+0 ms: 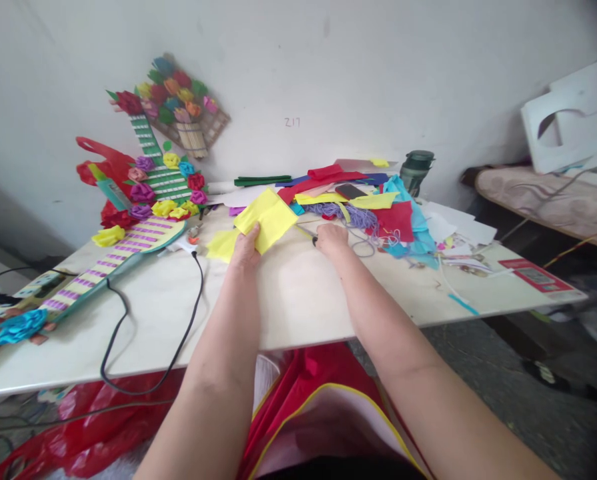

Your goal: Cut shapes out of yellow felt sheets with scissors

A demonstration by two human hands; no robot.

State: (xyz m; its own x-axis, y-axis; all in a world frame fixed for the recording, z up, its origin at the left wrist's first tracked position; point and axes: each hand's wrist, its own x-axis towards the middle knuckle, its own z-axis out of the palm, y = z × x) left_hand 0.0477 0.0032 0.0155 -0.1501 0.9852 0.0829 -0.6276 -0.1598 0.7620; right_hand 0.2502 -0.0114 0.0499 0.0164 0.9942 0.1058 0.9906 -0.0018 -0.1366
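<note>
My left hand (245,248) pinches a yellow felt sheet (268,217) and lifts it off the white table (298,300), thumb on top. A second yellow piece (221,245) lies flat just left of that hand. My right hand (331,240) is closed around a thin tool with a dark handle (312,235), probably scissors, resting on the table beside the sheet. Purple yarn (345,215) lies right behind that hand.
A heap of coloured felt scraps (378,207) and a phone (351,191) fills the table's back right. A long paper-flower decoration (128,227) stretches along the left. A black cable (178,333) loops across the front. A green bottle (417,170) stands by the wall.
</note>
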